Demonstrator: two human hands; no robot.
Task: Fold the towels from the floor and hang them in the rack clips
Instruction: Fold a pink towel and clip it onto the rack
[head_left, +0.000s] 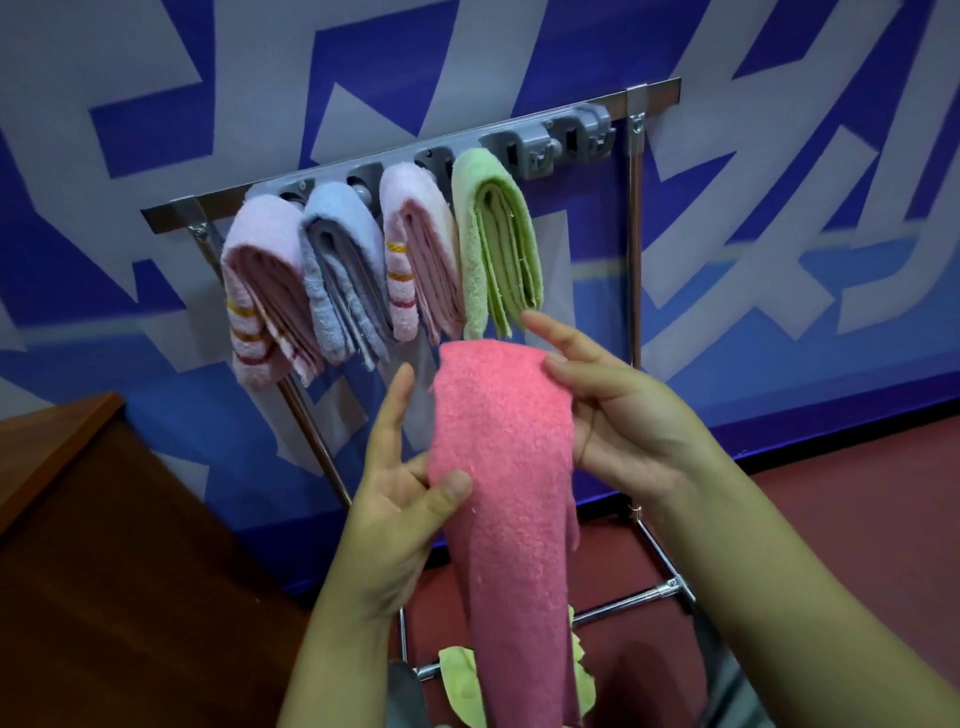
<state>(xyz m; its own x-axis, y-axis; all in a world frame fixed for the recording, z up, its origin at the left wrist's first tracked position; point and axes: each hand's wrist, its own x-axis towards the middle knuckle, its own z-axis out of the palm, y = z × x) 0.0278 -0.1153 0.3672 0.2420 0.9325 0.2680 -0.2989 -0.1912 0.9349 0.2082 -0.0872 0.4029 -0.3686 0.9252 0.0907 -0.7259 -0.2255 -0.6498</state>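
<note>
left hand (400, 499) pinches pink towel (511, 467) mid-frame; right hand (618, 410) pinches its edge. loose fold may slip before reaching free clip (535, 151), upper right.

Four folded towels (363, 270) hang clipped on the rack (635, 218).

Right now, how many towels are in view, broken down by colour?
Pale pink with stripes, hung on the rack: 2
Blue-grey, hung: 1
Green, hung: 1
Bright pink, held in both hands: 1
Yellow-green, low down behind the pink one: 1
Total: 6
</note>
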